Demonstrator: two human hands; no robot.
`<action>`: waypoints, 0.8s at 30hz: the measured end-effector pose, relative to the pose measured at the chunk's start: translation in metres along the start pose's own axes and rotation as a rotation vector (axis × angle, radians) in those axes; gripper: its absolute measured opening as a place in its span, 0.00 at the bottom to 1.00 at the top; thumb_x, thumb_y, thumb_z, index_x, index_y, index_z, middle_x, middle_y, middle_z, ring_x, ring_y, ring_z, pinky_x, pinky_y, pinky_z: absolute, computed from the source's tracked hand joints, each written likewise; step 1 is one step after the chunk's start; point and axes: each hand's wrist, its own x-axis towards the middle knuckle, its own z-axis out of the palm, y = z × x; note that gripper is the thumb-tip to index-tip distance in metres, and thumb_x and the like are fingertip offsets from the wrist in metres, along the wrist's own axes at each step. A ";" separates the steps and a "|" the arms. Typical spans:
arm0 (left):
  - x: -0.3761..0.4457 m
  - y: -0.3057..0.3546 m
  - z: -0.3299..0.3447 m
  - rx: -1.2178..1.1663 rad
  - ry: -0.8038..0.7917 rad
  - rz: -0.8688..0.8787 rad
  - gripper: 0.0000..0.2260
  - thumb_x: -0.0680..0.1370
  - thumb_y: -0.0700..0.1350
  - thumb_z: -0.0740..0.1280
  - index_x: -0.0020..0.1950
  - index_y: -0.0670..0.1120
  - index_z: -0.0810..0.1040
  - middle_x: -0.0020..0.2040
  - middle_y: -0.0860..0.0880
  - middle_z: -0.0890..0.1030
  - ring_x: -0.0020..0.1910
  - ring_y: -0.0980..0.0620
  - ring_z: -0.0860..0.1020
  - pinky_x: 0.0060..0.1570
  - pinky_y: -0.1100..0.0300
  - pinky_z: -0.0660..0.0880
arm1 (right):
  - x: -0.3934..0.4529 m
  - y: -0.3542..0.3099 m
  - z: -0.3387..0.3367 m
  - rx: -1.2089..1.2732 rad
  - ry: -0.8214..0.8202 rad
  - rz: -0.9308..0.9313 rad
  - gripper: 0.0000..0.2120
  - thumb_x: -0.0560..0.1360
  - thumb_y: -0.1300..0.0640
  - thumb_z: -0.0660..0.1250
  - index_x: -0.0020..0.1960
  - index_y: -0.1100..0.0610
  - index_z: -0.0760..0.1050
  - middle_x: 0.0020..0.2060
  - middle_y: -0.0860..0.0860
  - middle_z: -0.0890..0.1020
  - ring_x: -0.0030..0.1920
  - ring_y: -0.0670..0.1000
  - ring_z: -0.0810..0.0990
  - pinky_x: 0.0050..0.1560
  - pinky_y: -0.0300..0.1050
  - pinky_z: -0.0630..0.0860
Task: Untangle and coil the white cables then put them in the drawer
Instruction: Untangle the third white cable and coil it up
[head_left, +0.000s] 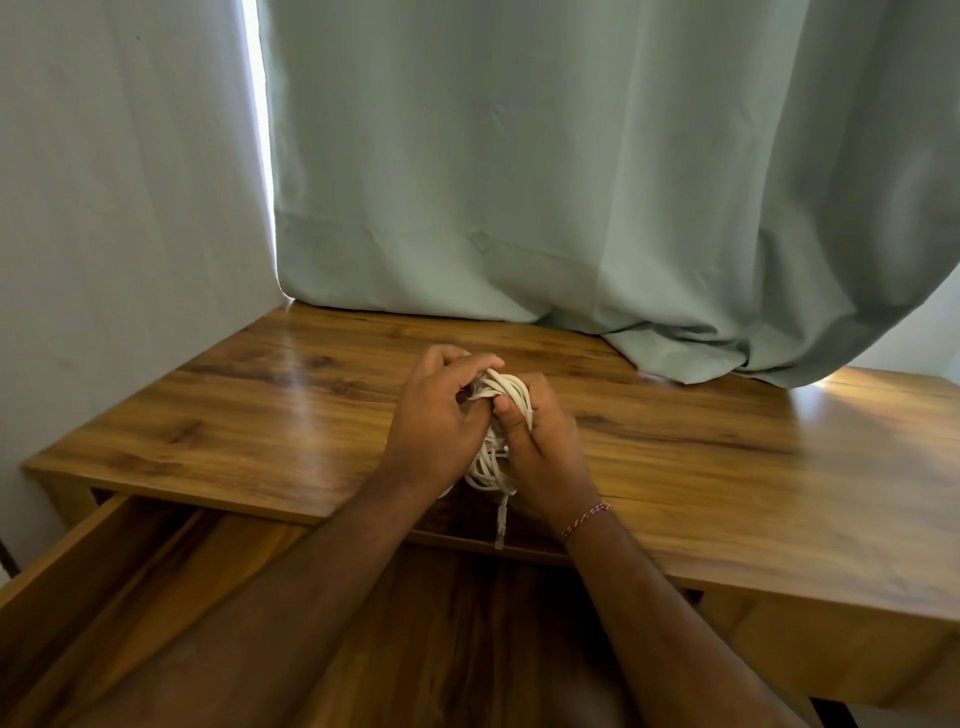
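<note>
A bundle of white cable (506, 391) is held between both hands above the wooden desk top (701, 441). My left hand (434, 421) grips its left side with curled fingers. My right hand (545, 447) grips the right side, thumb pressed over the loops. More loops (485, 470) hang below the hands, and one end with a clear plug (500, 527) dangles over the desk's front edge. The drawer (67, 561) under the desk is pulled out toward me; my forearms cross over it and hide much of its inside.
A pale green curtain (571, 182) hangs behind the desk, its lower folds resting on the back right of the top. A grey wall (119, 208) borders the desk's left side. A woven thread band (584, 517) circles the right wrist.
</note>
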 end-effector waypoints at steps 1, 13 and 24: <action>-0.003 0.000 -0.004 0.001 0.030 0.015 0.17 0.77 0.35 0.71 0.64 0.49 0.83 0.57 0.52 0.78 0.57 0.58 0.78 0.55 0.64 0.78 | -0.001 -0.001 0.003 -0.039 -0.005 -0.037 0.13 0.84 0.44 0.57 0.59 0.51 0.74 0.47 0.45 0.79 0.46 0.44 0.78 0.44 0.35 0.73; -0.022 0.004 -0.005 -0.223 0.254 -0.014 0.14 0.76 0.29 0.71 0.55 0.47 0.81 0.56 0.54 0.85 0.58 0.56 0.83 0.58 0.59 0.80 | -0.005 -0.006 0.013 -0.283 0.065 -0.167 0.12 0.83 0.56 0.56 0.59 0.61 0.75 0.54 0.55 0.77 0.53 0.51 0.75 0.53 0.43 0.75; -0.017 0.003 -0.016 -0.330 -0.118 -0.159 0.14 0.80 0.37 0.69 0.65 0.47 0.77 0.53 0.51 0.85 0.51 0.52 0.84 0.51 0.51 0.82 | -0.007 -0.008 0.002 -0.168 0.040 -0.013 0.06 0.82 0.57 0.60 0.57 0.57 0.73 0.44 0.48 0.80 0.40 0.42 0.77 0.38 0.31 0.71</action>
